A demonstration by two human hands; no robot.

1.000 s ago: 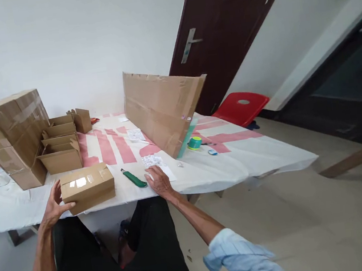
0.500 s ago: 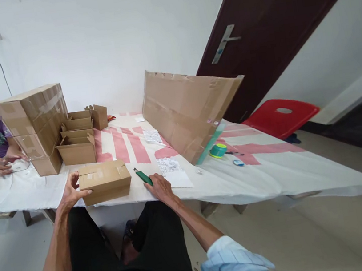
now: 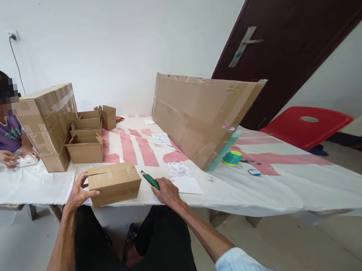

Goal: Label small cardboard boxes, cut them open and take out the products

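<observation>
Pretty plain room tbh: white wall [image 3: 120,40] with a black plug [image 3: 12,37] and dark cord [image 3: 16,60] at the outlet [image 3: 16,35], then a dark reddish-brown door [image 3: 281,63] with a silvery handle [image 3: 245,45]. There's a red chair [image 3: 295,130] with an oval hole beyond the tabletop [image 3: 277,198], which has a white cover [image 3: 316,190] with pink stripes. Pale floor [image 3: 268,253], soft even light.

No wording can be read: the print on the paper sheet [image 3: 184,180] near the table's [image 3: 270,197] front edge and on the second sheet [image 3: 160,139], farther back, is too small.
</observation>
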